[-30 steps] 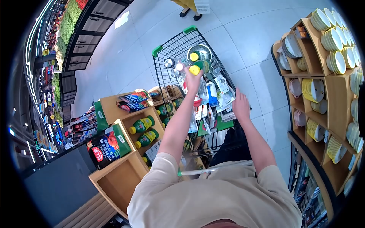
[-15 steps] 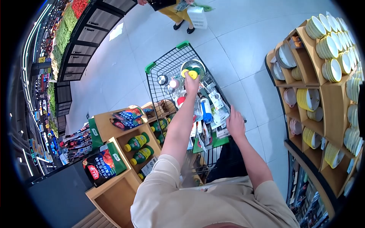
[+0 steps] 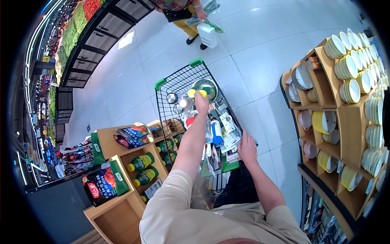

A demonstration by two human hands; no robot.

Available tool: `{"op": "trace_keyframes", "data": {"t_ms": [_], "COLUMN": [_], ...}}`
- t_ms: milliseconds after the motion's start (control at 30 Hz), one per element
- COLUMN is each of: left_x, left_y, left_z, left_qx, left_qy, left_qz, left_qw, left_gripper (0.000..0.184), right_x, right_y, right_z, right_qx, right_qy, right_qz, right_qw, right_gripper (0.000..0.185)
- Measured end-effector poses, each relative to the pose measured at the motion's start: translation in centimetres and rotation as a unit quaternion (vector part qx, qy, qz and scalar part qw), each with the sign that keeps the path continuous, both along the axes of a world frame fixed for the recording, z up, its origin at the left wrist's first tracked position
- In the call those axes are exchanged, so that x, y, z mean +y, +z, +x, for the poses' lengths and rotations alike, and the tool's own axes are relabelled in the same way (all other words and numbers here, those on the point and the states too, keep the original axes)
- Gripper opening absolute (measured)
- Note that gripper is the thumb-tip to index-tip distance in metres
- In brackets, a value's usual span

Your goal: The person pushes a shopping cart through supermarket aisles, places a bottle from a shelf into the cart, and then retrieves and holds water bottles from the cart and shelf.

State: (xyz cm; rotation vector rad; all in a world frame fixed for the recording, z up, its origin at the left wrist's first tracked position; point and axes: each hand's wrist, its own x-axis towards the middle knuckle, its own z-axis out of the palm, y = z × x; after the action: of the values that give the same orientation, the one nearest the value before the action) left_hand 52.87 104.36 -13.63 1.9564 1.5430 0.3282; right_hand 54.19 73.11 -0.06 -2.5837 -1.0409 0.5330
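Note:
My left hand (image 3: pixel 201 102) reaches into the shopping cart (image 3: pixel 167 109), its fingers closed on the yellow cap of a green bottle (image 3: pixel 211 92). A second yellow cap (image 3: pixel 191 93) shows right beside it. Both bottles are near a round clear-lidded bowl (image 3: pixel 205 82) at the cart's far end. My right hand (image 3: pixel 247 148) rests on the cart's right rim, and its fingertips partly overlap the edge. Between my hands lie a blue and white bottle (image 3: pixel 216 133) and several packaged items (image 3: pixel 230 138).
Wooden shelves with bowls and plates (image 3: pixel 324 122) stand on the right. At the left, a wooden display (image 3: pixel 111 140) holds green bottles (image 3: pixel 143 162) and dark packets (image 3: pixel 101 185). Ahead, a person in yellow trousers (image 3: pixel 186 28) carries a white bag (image 3: pixel 207 35). Vegetable shelves (image 3: pixel 71 36) line the upper left.
The bottle in my left hand has gone down beside the other yellow-capped one. The person ahead has come further into view. The cart sits lower in the picture.

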Motion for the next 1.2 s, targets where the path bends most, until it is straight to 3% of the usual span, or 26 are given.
{"op": "trace_keyframes", "data": {"t_ms": [200,500,767,833,867,900,967,1133,1167,1200], "left_x": [-1.0,-1.1,-3.9,-6.0,-7.0,-8.7,-11.3,-17.8,-19.0,-20.2], "left_y": [0.1,0.9,5.2,6.1,7.2,9.5,13.8,17.9,20.9,20.7], "left_z": [0.1,-0.8,-4.6,-7.7,-9.3,-11.5,-15.9,-30.4,-32.3,-35.4], "left_qx": [0.031,0.080,-0.023,-0.081,-0.133,-0.181,-0.191,-0.099,-0.032,0.003], "left_qy": [-0.017,-0.139,-0.163,-0.170,-0.148,-0.124,-0.121,-0.007,-0.012,0.021], "left_qz": [-0.023,0.013,-0.022,-0.016,-0.066,-0.118,-0.113,-0.062,0.007,0.033], "left_qw": [0.999,0.987,0.986,0.982,0.978,0.968,0.967,0.993,0.999,0.999], "left_gripper": [0.063,0.072,0.076,0.076,0.076,0.075,0.076,0.067,0.065,0.063], "right_x": [-0.1,-0.1,-0.1,-0.5,-0.3,-0.5,-0.7,-0.6,-0.8,-1.1], "right_y": [0.0,0.0,-0.9,-0.8,-1.0,-1.1,-1.3,-0.2,-0.3,-1.0], "right_z": [0.3,0.1,-0.1,-0.3,0.0,-0.1,-0.3,-0.2,-0.3,-0.4], "right_qx": [-0.004,-0.003,-0.029,-0.011,-0.014,-0.014,-0.009,0.024,-0.014,-0.051], "right_qy": [-0.003,-0.001,0.008,0.006,0.009,0.012,0.012,0.008,0.022,0.036], "right_qz": [0.030,0.028,0.022,0.011,0.010,0.007,0.011,0.004,0.022,0.040], "right_qw": [1.000,1.000,0.999,1.000,1.000,1.000,1.000,1.000,0.999,0.997], "right_gripper": [0.061,0.062,0.060,0.060,0.062,0.065,0.065,0.068,0.071,0.073]}}
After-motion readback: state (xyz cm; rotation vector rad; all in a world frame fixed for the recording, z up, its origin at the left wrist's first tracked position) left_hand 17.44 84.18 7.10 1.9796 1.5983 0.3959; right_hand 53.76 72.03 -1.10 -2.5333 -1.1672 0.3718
